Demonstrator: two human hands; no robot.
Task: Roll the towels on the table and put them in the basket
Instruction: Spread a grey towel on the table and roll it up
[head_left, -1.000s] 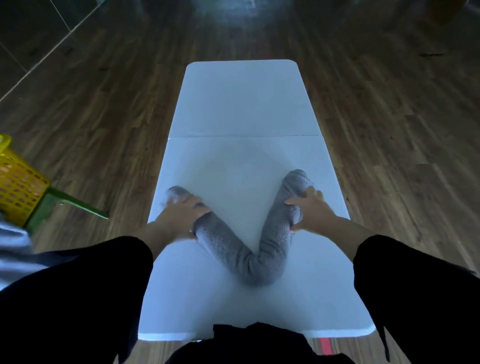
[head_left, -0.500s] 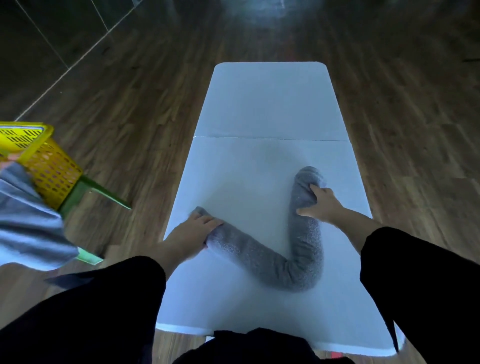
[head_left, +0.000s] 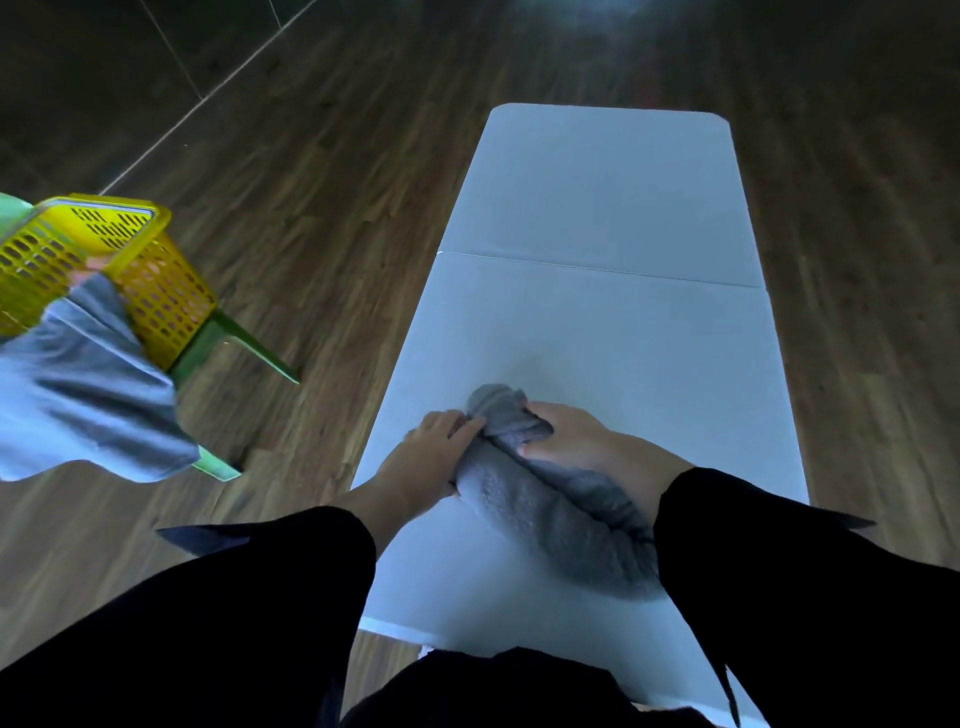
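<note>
A grey rolled towel (head_left: 550, 512) lies folded double on the near half of the white table (head_left: 597, 322). Its two ends meet between my hands. My left hand (head_left: 423, 460) grips the towel's left side and my right hand (head_left: 576, 436) grips the right side near the ends. The folded bend of the towel runs under my right sleeve. A yellow perforated basket (head_left: 130, 270) stands on a green stool to the left of the table.
Another person's light blue sleeve (head_left: 83, 395) reaches over the yellow basket at the left. The green stool (head_left: 228, 343) stands on the dark wooden floor. The far half of the table lies beyond a seam.
My hands have brought the two ends of the V-shaped towel roll together, folding it double. My view has turned left, showing more of the basket and the blue sleeve.
</note>
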